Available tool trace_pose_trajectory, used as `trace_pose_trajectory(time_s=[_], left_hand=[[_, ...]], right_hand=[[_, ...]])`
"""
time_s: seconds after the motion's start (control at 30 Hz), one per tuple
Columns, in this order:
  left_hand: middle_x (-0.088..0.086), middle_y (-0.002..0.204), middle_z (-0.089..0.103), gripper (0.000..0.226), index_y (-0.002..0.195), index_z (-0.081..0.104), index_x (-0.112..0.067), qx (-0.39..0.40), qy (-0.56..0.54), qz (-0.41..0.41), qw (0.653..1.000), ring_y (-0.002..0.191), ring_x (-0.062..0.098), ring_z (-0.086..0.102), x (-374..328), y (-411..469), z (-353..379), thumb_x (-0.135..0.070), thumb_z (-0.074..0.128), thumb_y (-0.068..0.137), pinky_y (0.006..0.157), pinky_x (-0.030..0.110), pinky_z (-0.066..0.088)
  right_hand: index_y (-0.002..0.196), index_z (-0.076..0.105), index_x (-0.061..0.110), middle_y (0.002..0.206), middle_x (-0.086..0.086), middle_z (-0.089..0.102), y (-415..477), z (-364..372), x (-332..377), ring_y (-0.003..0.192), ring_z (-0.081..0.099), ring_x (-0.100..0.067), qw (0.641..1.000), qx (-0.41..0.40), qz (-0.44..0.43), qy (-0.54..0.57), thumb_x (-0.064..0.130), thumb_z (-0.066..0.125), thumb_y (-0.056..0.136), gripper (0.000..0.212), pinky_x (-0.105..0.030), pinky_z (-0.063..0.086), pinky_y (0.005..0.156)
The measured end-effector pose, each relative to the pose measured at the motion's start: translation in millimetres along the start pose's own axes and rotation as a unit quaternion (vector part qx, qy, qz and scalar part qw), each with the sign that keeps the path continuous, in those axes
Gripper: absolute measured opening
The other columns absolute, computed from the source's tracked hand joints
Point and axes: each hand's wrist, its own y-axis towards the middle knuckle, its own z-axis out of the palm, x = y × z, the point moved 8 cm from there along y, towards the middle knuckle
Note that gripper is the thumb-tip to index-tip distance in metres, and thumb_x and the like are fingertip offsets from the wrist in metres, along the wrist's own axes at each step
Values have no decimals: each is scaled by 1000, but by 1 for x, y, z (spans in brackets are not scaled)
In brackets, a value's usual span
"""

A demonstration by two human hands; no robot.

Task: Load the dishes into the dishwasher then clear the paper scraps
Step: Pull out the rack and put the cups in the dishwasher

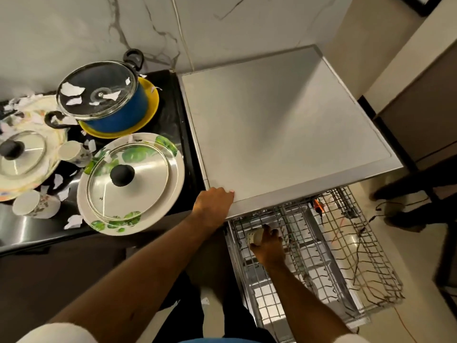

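Head view: right hand (267, 246) grips what looks like a cup (254, 236) over the pulled-out dishwasher rack (321, 256); left hand (214, 203) rests spread on the dishwasher top (284, 120). Cup may tip if it catches a tine.

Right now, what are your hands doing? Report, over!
Left hand resting on the dishwasher top. Right hand gripping a cup, low in the rack. Pot, plates, lids on the counter among paper scraps.
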Motion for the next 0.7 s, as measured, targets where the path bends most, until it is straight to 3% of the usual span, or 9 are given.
trace_pose_trajectory(time_s=[0.17,0.4,0.5,0.7], left_hand=[[10,133,56,68,158,25,-20,-19,-1,-3,1000,123,30,56,0,0,1,-14,59,99,99,44,50],[10,132,57,73,159,23,-16,-23,8,-3,1000,119,29,58,-2,2,0,-15,63,98,97,43,51],[9,130,57,78,159,22,-15,-23,11,-8,1000,117,28,59,-3,0,2,-16,67,95,96,43,51],[9,127,58,81,160,20,-15,-17,8,-11,1000,115,28,59,-4,1,3,-16,68,95,95,43,51]], right_hand=[[161,25,16,154,-21,36,11,16,5,133,49,-42,999,26,25,-8,51,74,89,94,-47,55,100],[165,5,14,171,-22,10,22,33,11,153,23,-43,997,45,29,-60,63,61,94,103,-47,40,116],[166,3,16,171,-21,6,23,39,22,155,20,-43,996,56,13,-61,64,61,94,105,-49,41,116],[166,7,21,169,-23,11,27,44,34,153,23,-44,998,55,-18,-19,49,70,95,99,-49,47,112]])
